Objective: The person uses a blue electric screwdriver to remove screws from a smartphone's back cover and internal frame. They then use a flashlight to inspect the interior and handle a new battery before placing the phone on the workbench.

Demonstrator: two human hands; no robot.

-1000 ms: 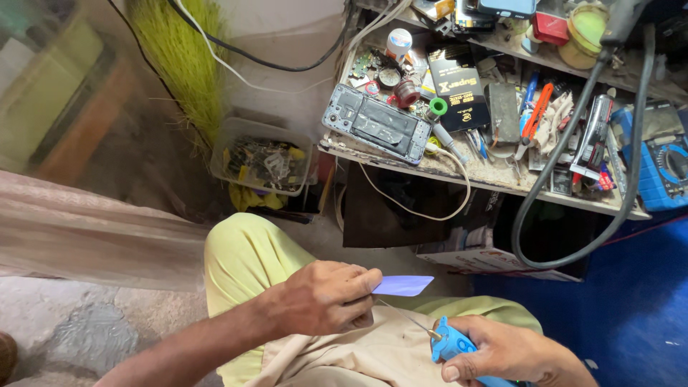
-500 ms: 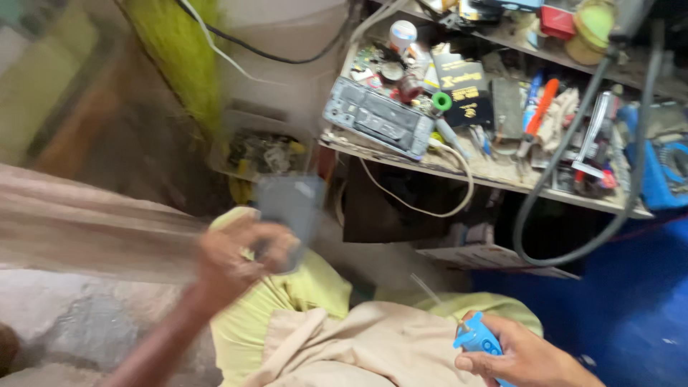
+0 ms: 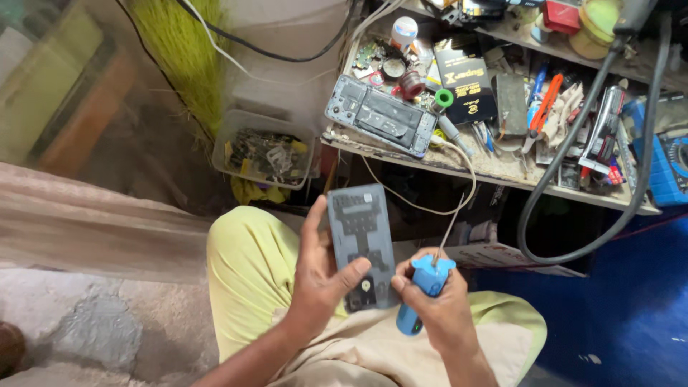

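Opened phone panel in my left hand, blue screwdriver in my right — both over my lap.

My left hand is closed around the dark phone panel, thumb across its face, holding it nearly upright above my yellow-green trousers. My right hand is clenched on the blue screwdriver, just right of the panel, its thin shaft pointing up and away. Farther off, a worn, cluttered workbench runs across the right — on it lie another opened phone body, a black box, an orange-handled cutter and small parts. A thick black cable loops down from it. Left of the bench, a clear plastic tub of scraps sits low on the ground, green bristles behind it. Rough concrete lies near left; blue floor at right.
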